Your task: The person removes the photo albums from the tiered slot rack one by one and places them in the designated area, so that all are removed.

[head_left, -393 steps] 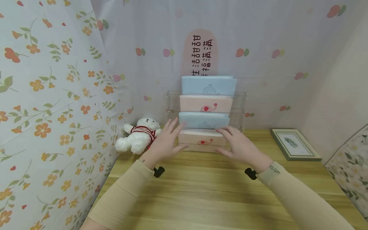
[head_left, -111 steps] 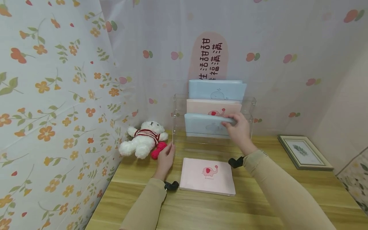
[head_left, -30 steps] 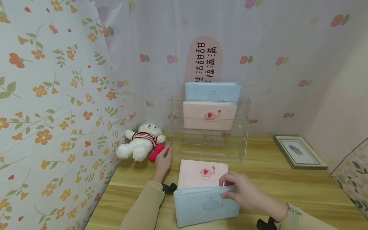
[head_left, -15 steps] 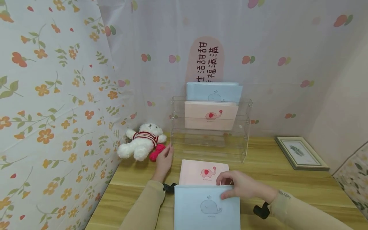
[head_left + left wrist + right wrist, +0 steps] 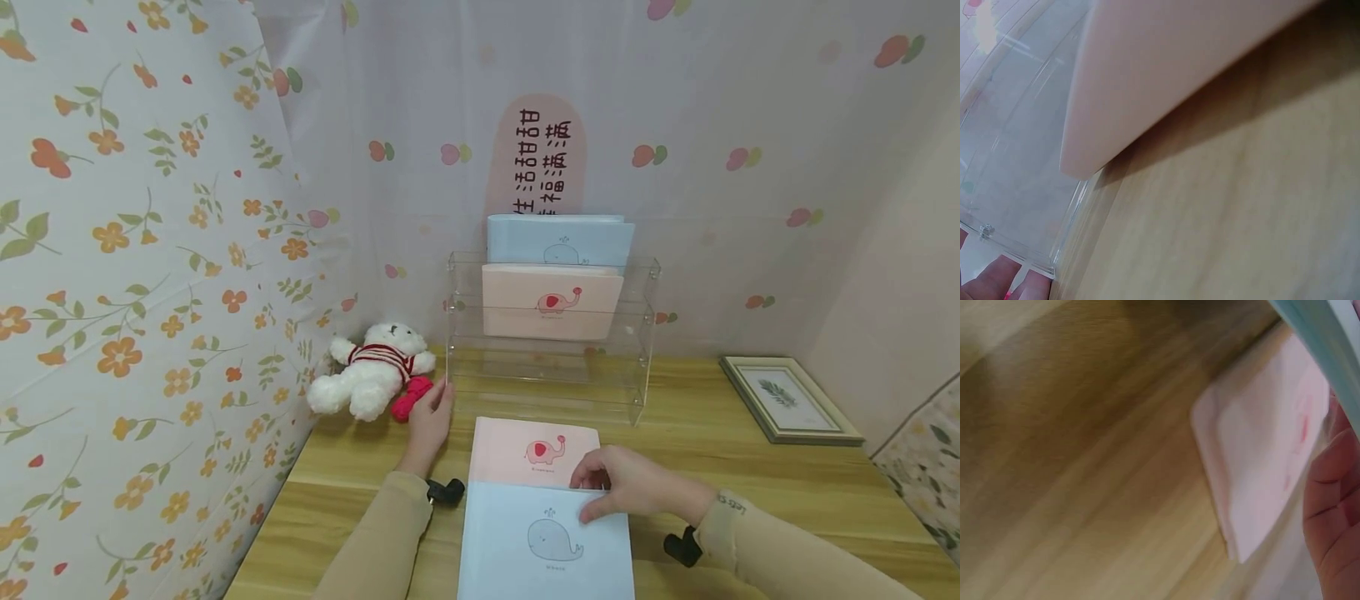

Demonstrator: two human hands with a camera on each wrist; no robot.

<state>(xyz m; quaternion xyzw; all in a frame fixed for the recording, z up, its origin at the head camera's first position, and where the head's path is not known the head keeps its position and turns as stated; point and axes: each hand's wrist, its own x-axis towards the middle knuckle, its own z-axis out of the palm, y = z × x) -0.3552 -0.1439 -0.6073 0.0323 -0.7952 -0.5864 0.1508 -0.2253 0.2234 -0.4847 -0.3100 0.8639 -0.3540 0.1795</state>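
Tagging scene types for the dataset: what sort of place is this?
Probably a staged home desk corner, like a child's study nook: a wooden desk hemmed in by floral cloth backdrops, with a teddy bear, a framed picture and a clear acrylic rack of cartoon booklets.

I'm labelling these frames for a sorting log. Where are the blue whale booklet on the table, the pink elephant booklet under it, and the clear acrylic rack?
blue whale booklet (image 5: 525, 550), head view, its cover.
pink elephant booklet (image 5: 510, 450), head view, bare cover.
clear acrylic rack (image 5: 637, 367), head view, right wall.
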